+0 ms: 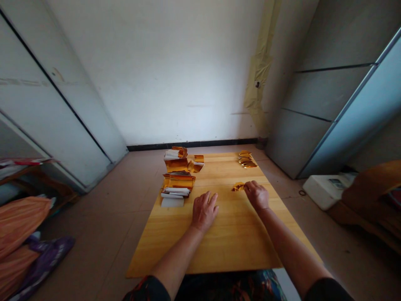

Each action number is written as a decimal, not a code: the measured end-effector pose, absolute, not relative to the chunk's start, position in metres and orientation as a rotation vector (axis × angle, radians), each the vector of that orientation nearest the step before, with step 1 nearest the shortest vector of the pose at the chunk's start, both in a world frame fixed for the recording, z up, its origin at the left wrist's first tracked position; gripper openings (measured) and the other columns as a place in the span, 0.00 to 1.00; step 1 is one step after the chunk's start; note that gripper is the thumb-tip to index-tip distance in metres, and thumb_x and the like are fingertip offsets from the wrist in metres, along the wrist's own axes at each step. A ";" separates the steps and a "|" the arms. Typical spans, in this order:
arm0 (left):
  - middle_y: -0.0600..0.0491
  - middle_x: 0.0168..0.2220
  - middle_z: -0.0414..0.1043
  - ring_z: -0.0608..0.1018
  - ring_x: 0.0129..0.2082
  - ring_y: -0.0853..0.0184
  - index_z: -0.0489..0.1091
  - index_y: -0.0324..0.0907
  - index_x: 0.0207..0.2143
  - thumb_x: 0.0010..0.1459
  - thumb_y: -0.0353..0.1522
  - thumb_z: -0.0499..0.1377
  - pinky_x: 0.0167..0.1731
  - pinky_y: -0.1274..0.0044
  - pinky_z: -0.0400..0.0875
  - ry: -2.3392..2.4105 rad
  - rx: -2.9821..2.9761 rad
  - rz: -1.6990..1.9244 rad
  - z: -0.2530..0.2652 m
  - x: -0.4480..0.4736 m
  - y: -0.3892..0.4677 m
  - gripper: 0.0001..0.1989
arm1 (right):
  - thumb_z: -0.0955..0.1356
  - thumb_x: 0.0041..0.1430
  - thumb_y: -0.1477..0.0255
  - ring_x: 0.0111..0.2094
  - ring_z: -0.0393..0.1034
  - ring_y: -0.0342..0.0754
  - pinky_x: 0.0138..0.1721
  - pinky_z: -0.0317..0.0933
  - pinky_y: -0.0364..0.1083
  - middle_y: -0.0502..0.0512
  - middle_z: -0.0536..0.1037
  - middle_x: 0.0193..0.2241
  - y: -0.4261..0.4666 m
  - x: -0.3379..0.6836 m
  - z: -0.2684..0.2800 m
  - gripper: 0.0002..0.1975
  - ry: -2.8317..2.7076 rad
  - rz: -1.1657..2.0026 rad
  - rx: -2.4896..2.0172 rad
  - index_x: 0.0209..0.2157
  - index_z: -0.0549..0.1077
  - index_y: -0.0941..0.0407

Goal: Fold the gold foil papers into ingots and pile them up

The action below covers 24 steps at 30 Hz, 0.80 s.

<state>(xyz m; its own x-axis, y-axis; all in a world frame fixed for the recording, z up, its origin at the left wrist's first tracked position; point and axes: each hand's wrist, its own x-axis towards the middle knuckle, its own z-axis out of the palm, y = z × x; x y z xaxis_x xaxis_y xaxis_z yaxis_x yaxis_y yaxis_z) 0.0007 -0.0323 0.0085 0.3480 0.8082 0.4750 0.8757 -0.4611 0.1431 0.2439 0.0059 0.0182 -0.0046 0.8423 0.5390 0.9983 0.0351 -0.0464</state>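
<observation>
My right hand pinches gold foil paper; my left hand lies open on the wooden tabletop, which stretches between them to its near edge.

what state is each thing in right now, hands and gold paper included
left hand: on the table, fingers spread slightly
right hand: fingers closed at the small gold piece's edge
small gold piece: crumpled or folded, unclear which
gold sheets: in piles, some curled, some showing white
far gold pieces: grouped in a row
table: partly covered
</observation>
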 end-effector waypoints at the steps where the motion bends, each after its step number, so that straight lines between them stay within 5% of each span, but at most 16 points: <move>1: 0.45 0.51 0.67 0.70 0.48 0.58 0.65 0.45 0.51 0.53 0.30 0.59 0.46 0.65 0.65 -1.575 -2.461 -0.739 0.005 -0.005 -0.033 0.21 | 0.61 0.62 0.70 0.23 0.60 0.41 0.26 0.41 0.43 0.52 0.73 0.26 0.013 0.258 0.020 0.14 -1.825 -0.492 -1.952 0.28 0.74 0.56; 12: 0.48 0.46 0.70 0.70 0.47 0.59 0.72 0.44 0.36 0.52 0.27 0.57 0.47 0.65 0.65 -1.756 -2.500 -0.787 -0.009 -0.023 -0.038 0.09 | 0.60 0.62 0.66 0.27 0.67 0.43 0.27 0.48 0.41 0.55 0.76 0.35 0.082 0.318 0.020 0.14 -1.673 -0.352 -2.368 0.36 0.76 0.53; 24: 0.49 0.44 0.70 0.69 0.46 0.60 0.71 0.44 0.37 0.54 0.26 0.54 0.46 0.66 0.64 -1.747 -2.533 -0.784 -0.004 -0.024 -0.044 0.09 | 0.59 0.63 0.64 0.30 0.71 0.46 0.26 0.52 0.41 0.56 0.77 0.38 0.110 0.324 0.013 0.15 -1.644 -0.224 -2.445 0.39 0.74 0.52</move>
